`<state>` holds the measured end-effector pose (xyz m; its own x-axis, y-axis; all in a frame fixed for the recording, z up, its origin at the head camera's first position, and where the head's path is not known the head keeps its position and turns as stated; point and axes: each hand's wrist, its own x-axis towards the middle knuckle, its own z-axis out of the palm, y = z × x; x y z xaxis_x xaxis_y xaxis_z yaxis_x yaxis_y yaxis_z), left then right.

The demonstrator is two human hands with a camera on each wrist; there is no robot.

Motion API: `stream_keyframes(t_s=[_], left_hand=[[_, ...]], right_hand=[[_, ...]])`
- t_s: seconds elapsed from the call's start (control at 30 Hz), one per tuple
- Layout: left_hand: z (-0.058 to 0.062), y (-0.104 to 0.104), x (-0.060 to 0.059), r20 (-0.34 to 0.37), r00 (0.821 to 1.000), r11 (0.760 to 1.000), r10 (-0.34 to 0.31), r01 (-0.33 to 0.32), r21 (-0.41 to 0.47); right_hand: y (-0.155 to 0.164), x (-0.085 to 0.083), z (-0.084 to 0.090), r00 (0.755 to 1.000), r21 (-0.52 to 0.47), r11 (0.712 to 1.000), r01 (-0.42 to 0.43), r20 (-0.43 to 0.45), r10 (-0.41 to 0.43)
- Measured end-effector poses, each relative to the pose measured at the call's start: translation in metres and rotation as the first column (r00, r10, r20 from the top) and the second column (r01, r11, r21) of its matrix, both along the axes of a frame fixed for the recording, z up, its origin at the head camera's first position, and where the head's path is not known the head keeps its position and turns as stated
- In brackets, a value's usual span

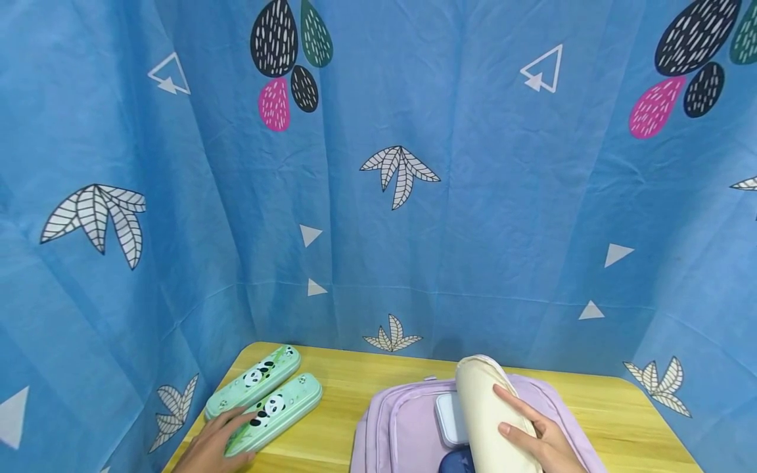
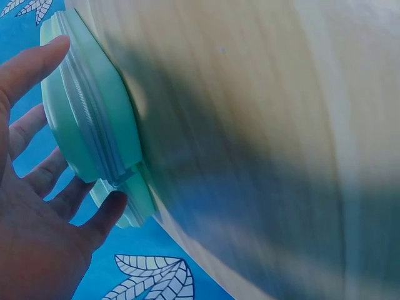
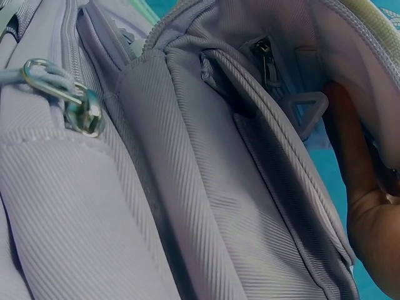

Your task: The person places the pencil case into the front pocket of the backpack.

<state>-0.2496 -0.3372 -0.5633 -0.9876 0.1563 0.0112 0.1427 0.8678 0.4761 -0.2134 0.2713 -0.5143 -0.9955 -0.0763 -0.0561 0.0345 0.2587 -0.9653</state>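
At the lower left of the head view, the left hand (image 1: 215,443) lies with relaxed, nearly straight fingers against the near end of a mint-green pencil case (image 1: 275,414) printed with a panda; in the left wrist view the fingers (image 2: 37,62) are spread beside the case's zipped edge (image 2: 94,131), touching it but not curled round it. A second green pencil case (image 1: 254,381) of the same kind lies just beside the first, further toward the upper left, both on the yellow wooden surface (image 1: 621,407). At the lower centre of the head view, a lilac backpack (image 1: 396,427) lies flat on the surface, with a small pale rectangular patch (image 1: 449,417) on it. The right hand (image 1: 538,437) grips a cream-coloured pouch (image 1: 481,401), fingers laid over its side, holding it on end over the backpack. The right wrist view shows the backpack's ribbed fabric (image 3: 187,187), a metal zip pull (image 3: 84,109) at the upper left, and part of the hand at the right edge. A blue curtain (image 1: 378,230) patterned with leaves and triangles fills the background.
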Motion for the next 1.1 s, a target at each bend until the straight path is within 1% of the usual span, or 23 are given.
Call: stream_keyframes(t_s=[0.23, 0.27, 0.33, 0.4, 0.47, 0.5, 0.57, 0.63, 0.7, 0.83, 0.93, 1.1], left_hand=[[-0.005, -0.012, -0.001, 0.040, 0.997, 0.994, -0.068, 0.064, 0.091], [-0.007, -0.013, -0.001, 0.032, 0.997, 0.994, -0.076, 0.073, 0.081], [-0.010, -0.015, -0.002, 0.024, 0.996, 0.993, -0.086, 0.083, 0.088], [-0.014, -0.017, -0.003, -0.005, 0.995, 0.993, -0.097, 0.097, 0.061], [-0.016, -0.018, -0.004, -0.014, 0.994, 0.992, -0.106, 0.107, 0.063], [-0.016, -0.018, -0.004, -0.001, 0.995, 0.990, -0.104, 0.104, 0.092], [-0.019, -0.021, -0.006, 0.004, 0.994, 0.988, -0.109, 0.108, 0.109], [-0.017, -0.021, -0.006, 0.035, 0.993, 0.983, -0.110, 0.104, 0.151], [-0.017, -0.021, -0.006, 0.039, 0.993, 0.982, -0.111, 0.104, 0.157], [-0.017, -0.019, -0.003, 0.015, 0.995, 0.988, -0.096, 0.093, 0.124], [-0.017, -0.018, -0.002, 0.009, 0.996, 0.989, -0.090, 0.089, 0.121], [-0.011, -0.015, -0.001, 0.035, 0.995, 0.986, -0.090, 0.084, 0.145]], right_hand=[[-0.001, 0.001, 0.001, 1.000, -0.030, 1.000, -0.006, 0.019, 0.006], [-0.001, 0.001, 0.001, 1.000, -0.032, 0.999, -0.005, 0.020, 0.005], [-0.001, 0.001, 0.001, 1.000, -0.037, 0.999, -0.003, 0.022, 0.004], [-0.002, 0.002, 0.001, 1.000, -0.039, 0.999, 0.000, 0.020, 0.001], [-0.002, 0.002, 0.001, 1.000, -0.036, 0.999, 0.003, 0.015, -0.002], [-0.002, 0.002, 0.001, 1.000, -0.037, 0.999, 0.003, 0.015, -0.002], [-0.002, 0.002, 0.001, 1.000, -0.038, 0.999, 0.004, 0.017, -0.003], [-0.002, 0.002, 0.001, 1.000, -0.039, 0.999, 0.004, 0.021, -0.003], [-0.002, 0.002, 0.001, 1.000, -0.046, 0.999, 0.003, 0.026, -0.002], [-0.002, 0.003, 0.001, 1.000, -0.053, 0.999, 0.003, 0.029, -0.002], [-0.003, 0.003, 0.001, 0.999, -0.069, 0.998, 0.000, 0.036, 0.003], [-0.002, 0.003, 0.000, 0.999, -0.080, 0.997, 0.001, 0.045, 0.002]])
